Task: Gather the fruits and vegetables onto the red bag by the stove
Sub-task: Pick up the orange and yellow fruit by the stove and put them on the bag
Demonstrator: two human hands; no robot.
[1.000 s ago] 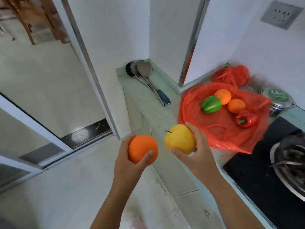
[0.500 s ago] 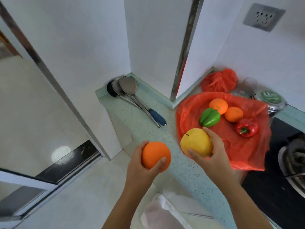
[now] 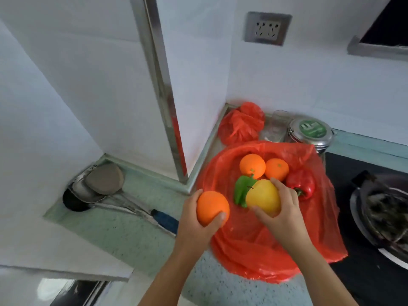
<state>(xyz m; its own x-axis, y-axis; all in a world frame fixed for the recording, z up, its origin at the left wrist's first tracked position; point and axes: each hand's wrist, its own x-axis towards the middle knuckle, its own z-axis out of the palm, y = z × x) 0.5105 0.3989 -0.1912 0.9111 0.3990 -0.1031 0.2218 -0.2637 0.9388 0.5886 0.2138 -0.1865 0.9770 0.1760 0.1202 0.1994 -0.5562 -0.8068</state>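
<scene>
Nearest, the left hand (image 3: 194, 226) is wrapped around an orange (image 3: 212, 208), held over the near-left edge of the red bag (image 3: 254, 246) on the speckled worktop (image 3: 123, 228). Just beside it, the right hand (image 3: 284, 215) grips a yellow apple (image 3: 262, 198) above the bag's middle (partly covering the green pepper (image 3: 240, 192)). Farther back on the bag lie two more oranges (image 3: 252, 166) touching each other, with a red pepper (image 3: 301, 183) to their right. Ladles (image 3: 103, 184) rest in the left corner.
</scene>
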